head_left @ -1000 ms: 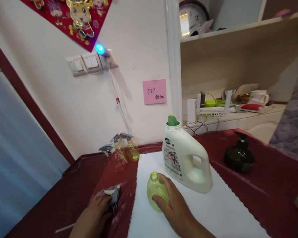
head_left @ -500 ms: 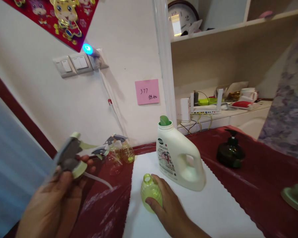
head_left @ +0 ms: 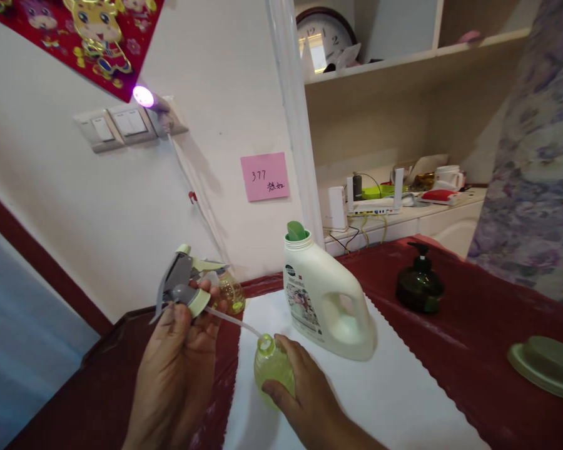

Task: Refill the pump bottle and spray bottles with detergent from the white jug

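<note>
My left hand (head_left: 178,356) grips a grey and pale green trigger spray head (head_left: 182,287) by its collar. From the collar a thin clear dip tube slants right, its tip at the mouth of a small yellow-green spray bottle (head_left: 274,372). My right hand (head_left: 309,390) wraps round that bottle from the right and keeps it upright on a white sheet (head_left: 385,412). Just behind stands a large pale green detergent jug (head_left: 326,300), with a green piece in its uncapped neck. Partly hidden behind my left hand is another clear spray bottle (head_left: 232,294).
A dark pump bottle (head_left: 420,281) and a green oval dish (head_left: 547,365) are on the red-covered table (head_left: 455,337) to the right. Wall switches (head_left: 117,128) and a hanging cable are at the left. A router (head_left: 375,206) sits on the shelf behind.
My left hand has moved right with the spray head, bringing the tube's tip to the bottle mouth. My right hand still holds the bottle. The view has shifted slightly right.
</note>
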A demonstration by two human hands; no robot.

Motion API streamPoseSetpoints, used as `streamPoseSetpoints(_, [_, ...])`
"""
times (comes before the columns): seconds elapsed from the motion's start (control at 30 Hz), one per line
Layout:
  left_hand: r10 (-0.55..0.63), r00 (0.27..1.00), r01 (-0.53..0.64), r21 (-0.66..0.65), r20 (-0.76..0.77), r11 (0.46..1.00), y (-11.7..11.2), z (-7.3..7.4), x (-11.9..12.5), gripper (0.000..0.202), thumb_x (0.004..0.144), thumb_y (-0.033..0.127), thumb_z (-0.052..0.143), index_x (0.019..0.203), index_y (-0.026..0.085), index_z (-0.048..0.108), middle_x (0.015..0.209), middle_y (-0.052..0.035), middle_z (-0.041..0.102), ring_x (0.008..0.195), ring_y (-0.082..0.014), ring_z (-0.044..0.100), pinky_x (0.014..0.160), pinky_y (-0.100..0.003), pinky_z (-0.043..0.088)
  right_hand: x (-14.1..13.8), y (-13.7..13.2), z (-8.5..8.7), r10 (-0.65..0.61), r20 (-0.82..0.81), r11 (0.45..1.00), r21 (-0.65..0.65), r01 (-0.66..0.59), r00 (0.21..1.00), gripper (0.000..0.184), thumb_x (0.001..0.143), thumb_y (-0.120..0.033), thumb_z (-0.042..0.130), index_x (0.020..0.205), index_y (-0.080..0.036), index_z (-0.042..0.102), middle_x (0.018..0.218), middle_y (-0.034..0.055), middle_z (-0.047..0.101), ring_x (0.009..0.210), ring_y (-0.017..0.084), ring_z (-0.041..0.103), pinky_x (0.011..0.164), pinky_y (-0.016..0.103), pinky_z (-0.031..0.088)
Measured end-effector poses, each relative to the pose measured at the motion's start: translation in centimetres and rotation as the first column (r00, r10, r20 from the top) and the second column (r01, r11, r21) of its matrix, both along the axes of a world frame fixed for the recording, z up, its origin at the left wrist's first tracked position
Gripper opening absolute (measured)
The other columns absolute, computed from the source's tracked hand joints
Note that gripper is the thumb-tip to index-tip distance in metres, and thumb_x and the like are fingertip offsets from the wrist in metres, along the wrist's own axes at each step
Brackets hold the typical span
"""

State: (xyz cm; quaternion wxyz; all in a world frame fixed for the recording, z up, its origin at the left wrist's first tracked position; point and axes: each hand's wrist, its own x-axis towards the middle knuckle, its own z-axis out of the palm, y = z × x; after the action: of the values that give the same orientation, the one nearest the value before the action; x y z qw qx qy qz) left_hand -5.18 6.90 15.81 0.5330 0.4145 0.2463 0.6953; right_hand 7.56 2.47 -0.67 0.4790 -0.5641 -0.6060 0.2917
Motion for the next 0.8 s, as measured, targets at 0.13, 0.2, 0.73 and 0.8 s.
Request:
streamPoseSetpoints(0.13, [-0.048, 0.997, 0.047, -0.018, -0.060, 0.999, 0.4, -2.7, 0.5, 0.030, 0.078, 0.031, 0.084, 0.104, 0.020, 0.075, 0.109, -0.0052, 0.074, 0.099, -0.0186, 0.071, 0.087, -0.023, 0.062, 0.1, 0.1, 0.2, 0.004, 0.006, 1.000, 0.001, -0.004, 1.000, 0.071, 0.085, -0.036, 0.063, 0.149, -0.014, 0.043, 0.148, 0.0171, 0.053, 0.136, 0.036, 0.049, 0.115, 0.055, 0.037])
streamPoseSetpoints(0.2, [-0.082, 0.992, 0.074, -0.082, -0.093, 0.994, 0.6, -4.8, 0.5, 0.035, 0.078, 0.034, 0.084, 0.109, 0.021, 0.074, 0.111, -0.0055, 0.075, 0.103, -0.0195, 0.071, 0.088, -0.024, 0.060, 0.1, 0.1, 0.3, 0.008, 0.008, 1.000, -0.002, -0.008, 1.000, 0.070, 0.085, -0.036, 0.062, 0.149, -0.013, 0.043, 0.148, 0.0172, 0.053, 0.136, 0.035, 0.049, 0.115, 0.054, 0.038])
streamPoseSetpoints(0.73, [-0.140, 0.922, 0.053, -0.241, -0.360, 0.969, 0.2, -10.9, 0.6, 0.047, 0.068, 0.046, 0.088, 0.105, 0.021, 0.072, 0.103, -0.0047, 0.077, 0.094, -0.0225, 0.071, 0.081, -0.028, 0.056, 0.2, 0.1, 0.5, -0.014, 0.002, 0.999, 0.041, 0.014, 1.000, 0.067, 0.086, -0.035, 0.066, 0.147, -0.014, 0.046, 0.144, 0.0168, 0.057, 0.134, 0.035, 0.051, 0.113, 0.054, 0.040])
streamPoseSetpoints(0.8, [-0.122, 0.913, 0.039, -0.216, -0.389, 0.976, 0.3, -11.1, 0.4, 0.044, 0.070, 0.045, 0.088, 0.103, 0.021, 0.073, 0.103, -0.0036, 0.076, 0.094, -0.0210, 0.070, 0.083, -0.027, 0.055, 0.2, 0.1, 0.6, -0.013, 0.002, 0.999, 0.041, 0.013, 1.000, 0.067, 0.086, -0.036, 0.066, 0.146, -0.014, 0.046, 0.144, 0.0169, 0.057, 0.134, 0.035, 0.051, 0.113, 0.054, 0.039])
